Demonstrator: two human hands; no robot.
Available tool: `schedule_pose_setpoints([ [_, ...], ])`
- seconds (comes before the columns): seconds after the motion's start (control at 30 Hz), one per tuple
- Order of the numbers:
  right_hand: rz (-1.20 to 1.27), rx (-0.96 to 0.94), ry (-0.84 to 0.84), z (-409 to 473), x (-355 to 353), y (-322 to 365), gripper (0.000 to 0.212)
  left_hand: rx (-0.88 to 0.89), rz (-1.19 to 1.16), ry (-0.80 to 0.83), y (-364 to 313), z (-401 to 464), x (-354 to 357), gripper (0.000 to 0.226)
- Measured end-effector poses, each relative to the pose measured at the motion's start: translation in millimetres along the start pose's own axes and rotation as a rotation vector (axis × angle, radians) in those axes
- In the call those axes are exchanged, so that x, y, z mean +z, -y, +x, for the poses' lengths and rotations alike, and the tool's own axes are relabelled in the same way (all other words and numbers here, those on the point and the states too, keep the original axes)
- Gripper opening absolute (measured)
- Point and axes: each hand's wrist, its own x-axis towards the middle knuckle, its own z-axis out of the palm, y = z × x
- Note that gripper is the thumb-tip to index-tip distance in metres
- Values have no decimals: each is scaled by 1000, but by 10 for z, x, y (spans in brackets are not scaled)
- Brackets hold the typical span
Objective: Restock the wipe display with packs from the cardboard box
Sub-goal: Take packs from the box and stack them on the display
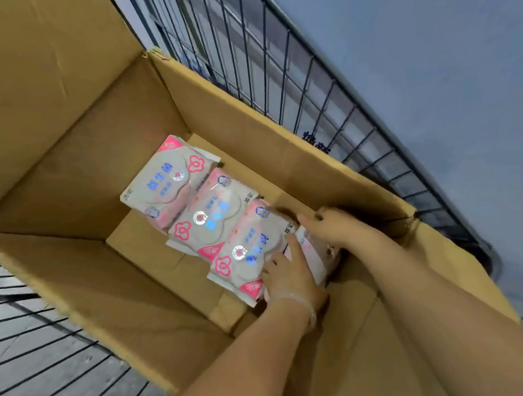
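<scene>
Lying in the cardboard box [249, 113]: three flat wipe packs [207, 213].

A dark wire cage [293, 82] stands against seemingly grey floor [428, 50].

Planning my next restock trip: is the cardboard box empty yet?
Not empty. Three wipe packs lie flat in a row on the cardboard box floor; both hands grip a fourth pack.
</scene>
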Motion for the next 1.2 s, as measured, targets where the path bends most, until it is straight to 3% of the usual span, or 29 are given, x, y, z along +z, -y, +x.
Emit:
schedule_pose_setpoints([
  [0.2,62,-1,-4,-133,-59,16,65,24,-251,-101,74,10,-52,103],
  [0.33,329,-27,0,-262,-154,-7,55,77,-215,-20,295,-35,-269,87],
  [0.4,328,-105,-84,-281,-159,-31,49,61,-304,1,414,-68,-422,79],
  [0.5,413,-148,-121,-290,-57,-42,50,-14,-766,16,581,-129,-658,74],
  [0.6,510,-86,-91,-243,89,17,77,-144,-1227,-55,739,-89,-805,86],
  [0.7,661,-6,21,-201,283,112,86,-233,-1587,-99,796,17,-859,60],
  [0.8,987,21,214,-164,559,241,68,-332,-1730,5,769,78,-814,26],
  [0.87,1059,10,79,-77,676,259,72,-376,-1674,102,810,108,-772,22],
  [0.93,1009,6,23,-49,693,237,87,-363,-1578,145,915,155,-749,46],
  [1.0,914,-15,73,-57,671,200,96,-339,-1534,155,1040,168,-752,69],
  [1.07,779,-85,77,-89,617,233,103,-351,-1555,113,1089,127,-818,51],
  [1.13,602,-217,-21,-90,563,306,118,-359,-1679,95,1051,123,-893,33],
  [1.2,519,-324,-85,-83,536,338,114,-421,-1752,48,961,184,-911,38],
])
